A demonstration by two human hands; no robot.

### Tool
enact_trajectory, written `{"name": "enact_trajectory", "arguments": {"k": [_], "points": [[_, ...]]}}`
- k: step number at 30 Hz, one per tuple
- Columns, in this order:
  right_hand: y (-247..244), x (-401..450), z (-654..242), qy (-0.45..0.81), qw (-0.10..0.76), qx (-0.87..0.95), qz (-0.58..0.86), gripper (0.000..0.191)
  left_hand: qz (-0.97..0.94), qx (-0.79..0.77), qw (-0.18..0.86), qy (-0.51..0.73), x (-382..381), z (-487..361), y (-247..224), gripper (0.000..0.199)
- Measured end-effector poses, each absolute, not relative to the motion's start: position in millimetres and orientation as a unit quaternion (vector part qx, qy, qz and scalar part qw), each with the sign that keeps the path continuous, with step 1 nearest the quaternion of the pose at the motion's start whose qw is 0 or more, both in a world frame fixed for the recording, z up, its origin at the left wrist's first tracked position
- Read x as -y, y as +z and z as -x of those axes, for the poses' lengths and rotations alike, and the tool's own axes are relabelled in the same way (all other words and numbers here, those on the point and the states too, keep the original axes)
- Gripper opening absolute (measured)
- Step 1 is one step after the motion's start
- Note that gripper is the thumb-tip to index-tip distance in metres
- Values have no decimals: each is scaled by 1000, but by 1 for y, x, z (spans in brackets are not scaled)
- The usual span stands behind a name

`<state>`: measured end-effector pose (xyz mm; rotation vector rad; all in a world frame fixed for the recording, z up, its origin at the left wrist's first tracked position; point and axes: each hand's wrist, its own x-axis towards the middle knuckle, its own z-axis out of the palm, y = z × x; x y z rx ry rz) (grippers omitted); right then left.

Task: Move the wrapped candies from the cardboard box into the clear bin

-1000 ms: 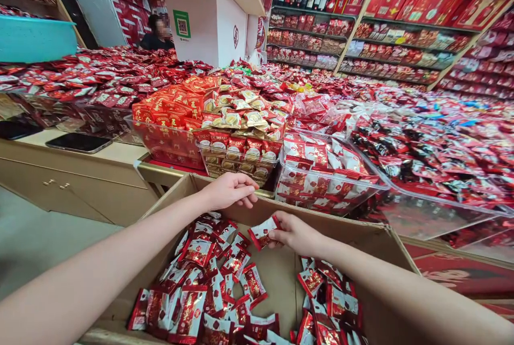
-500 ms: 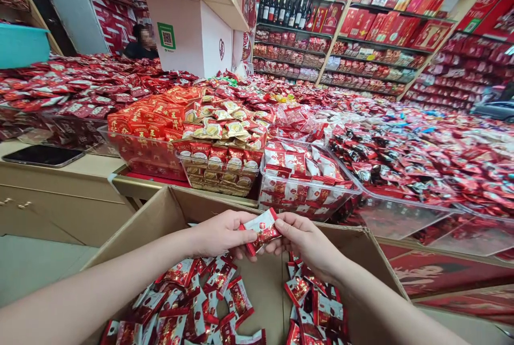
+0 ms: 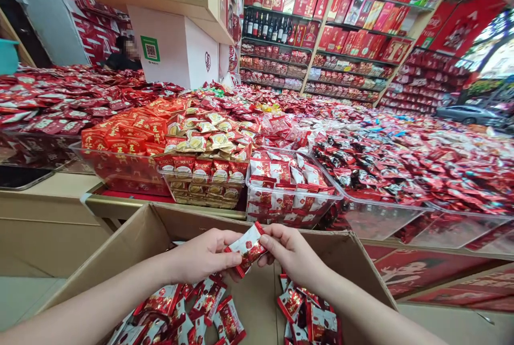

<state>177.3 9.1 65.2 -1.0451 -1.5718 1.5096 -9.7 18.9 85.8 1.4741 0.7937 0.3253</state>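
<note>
Between my two hands is a small red and white wrapped candy packet (image 3: 248, 246), held tilted above a cardboard box (image 3: 341, 251). My left hand (image 3: 214, 253) pinches its lower left end, thumb on top. At the upper right end, the thumb and fingers of my right hand (image 3: 287, 248) grip it. Below, similar packets (image 3: 160, 307) lie loose on the left inside the box, and another pile of packets (image 3: 311, 313) lies on the right. The bare brown bottom of the box shows between the two piles.
Just beyond the box stand clear plastic bins: one of red and white packets (image 3: 289, 173), one of durian-labelled packets (image 3: 204, 168), one of orange-red packets (image 3: 124, 136). A phone (image 3: 24, 178) lies on the counter at left. A person (image 3: 124, 54) is behind the counter.
The view has shifted, so the shelves and bins sit lower and further left. Both hands still hold the packet, whose white face with red print now shows more fully.
</note>
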Motion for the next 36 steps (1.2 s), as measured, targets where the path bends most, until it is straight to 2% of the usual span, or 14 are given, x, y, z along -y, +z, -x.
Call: {"name": "enact_trajectory", "arguments": {"k": [9, 12, 14, 18, 21, 24, 27, 31, 36], "points": [[66, -7, -179, 459, 362, 691, 425, 22, -700, -361, 602, 134, -20, 13, 93, 36], [72, -5, -180, 414, 351, 722, 429, 20, -711, -358, 582, 165, -24, 18, 93, 36], [76, -2, -181, 390, 344, 737, 432, 20, -707, -411, 533, 216, -29, 23, 93, 38], [87, 1, -180, 366, 346, 757, 417, 22, -724, -516, 354, 292, -44, 36, 93, 37], [110, -8, -185, 318, 386, 765, 406, 22, -729, -532, 330, 276, -53, 42, 89, 33], [143, -40, -201, 240, 450, 746, 429, 24, -737, -521, 334, 272, -58, 42, 86, 27], [171, -92, -223, 158, 473, 723, 478, 28, -738, -522, 326, 277, -60, 41, 84, 25], [184, -163, -241, 90, 409, 706, 571, 26, -732, -528, 325, 281, -61, 41, 81, 25], [175, -214, -230, 76, 357, 686, 629, 21, -729, -524, 324, 299, -65, 44, 73, 25]]}}
